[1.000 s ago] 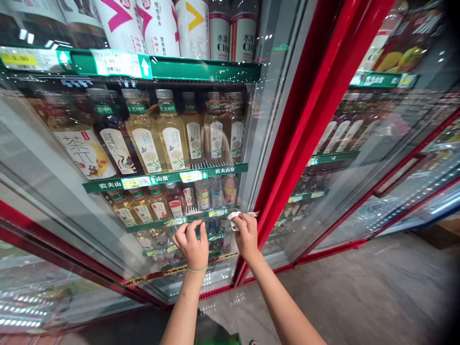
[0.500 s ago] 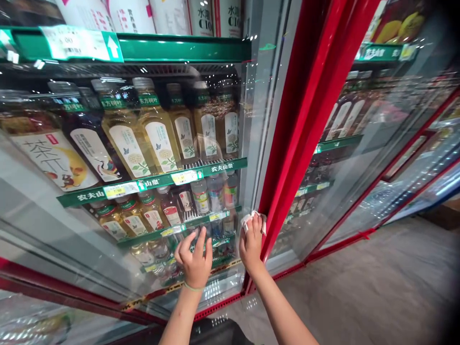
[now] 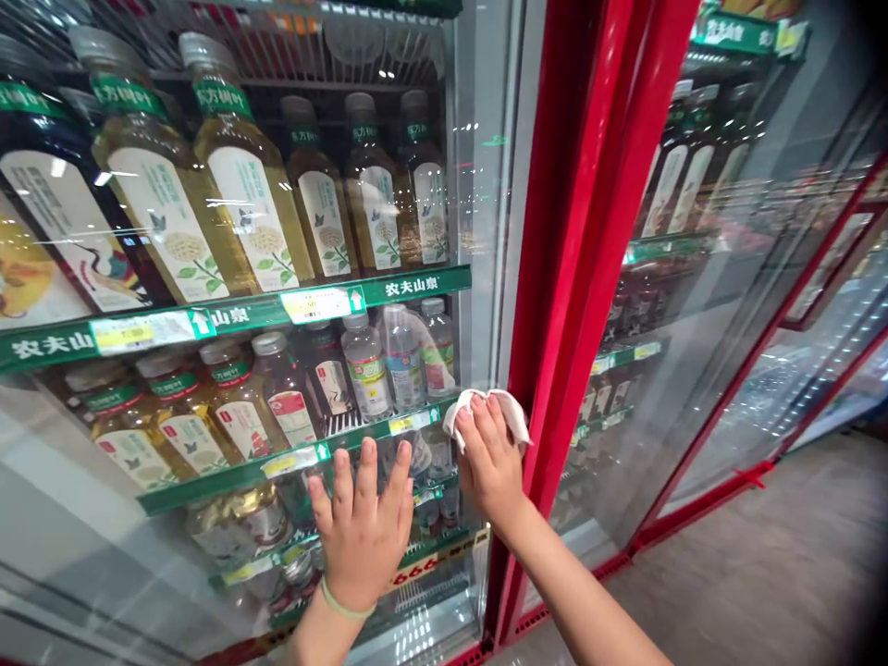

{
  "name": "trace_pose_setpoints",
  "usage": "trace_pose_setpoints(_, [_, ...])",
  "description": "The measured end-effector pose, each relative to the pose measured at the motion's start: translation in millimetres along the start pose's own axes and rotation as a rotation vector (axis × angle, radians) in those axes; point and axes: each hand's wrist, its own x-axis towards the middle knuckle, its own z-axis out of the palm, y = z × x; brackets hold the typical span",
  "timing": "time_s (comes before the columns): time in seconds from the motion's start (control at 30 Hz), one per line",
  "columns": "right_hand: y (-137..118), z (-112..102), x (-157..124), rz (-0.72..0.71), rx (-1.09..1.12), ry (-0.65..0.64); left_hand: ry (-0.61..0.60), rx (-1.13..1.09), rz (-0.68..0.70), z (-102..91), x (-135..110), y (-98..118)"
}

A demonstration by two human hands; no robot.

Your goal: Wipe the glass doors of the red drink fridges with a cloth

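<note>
My right hand [image 3: 494,458] presses a white cloth [image 3: 514,418] against the edge of the glass door [image 3: 478,305], right where it meets the red door frame [image 3: 555,277]. Part of the cloth is hidden under the fingers. My left hand [image 3: 365,527], with a light band at the wrist, faces the same glass with its fingers spread and holds nothing. Whether its palm touches the glass, I cannot tell. Behind the pane, bottled drinks [image 3: 253,217] stand in rows on shelves with green price strips [image 3: 409,289].
To the right, a second glass-door cooler [image 3: 728,370] continues the row, with a red handle [image 3: 825,268] farther along. Grey floor [image 3: 763,573] lies at the lower right. Lights reflect in the glass.
The view has moved closer and lower on the shelves. My left hand's fingers have straightened from a loose curl to spread. The right hand remains on the cloth by the frame; more of the cloth shows.
</note>
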Motion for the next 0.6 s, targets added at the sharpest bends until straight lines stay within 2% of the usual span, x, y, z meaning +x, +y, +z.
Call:
trace_pose_setpoints(0.13, [-4.2, 2.9, -3.3, 0.101, 0.014, 0.004, 0.027, 0.027, 0.029, 5.6, 2.8, 2.5])
trace_pose_setpoints(0.27, [1.0, 8.1, -4.3, -0.031, 0.027, -0.002, 0.080, -0.036, 0.026, 12.6, 4.9, 1.6])
trace_pose_setpoints(0.4, [12.8, 10.8, -4.2, 0.005, -0.014, 0.070, 0.135, -0.090, 0.038, 17.0, 7.2, -0.6])
trace_pose_setpoints(0.6, [18.7, 20.8, -12.5, -0.097, -0.040, 0.152, 0.237, -0.056, 0.083, 24.7, 8.1, -2.7])
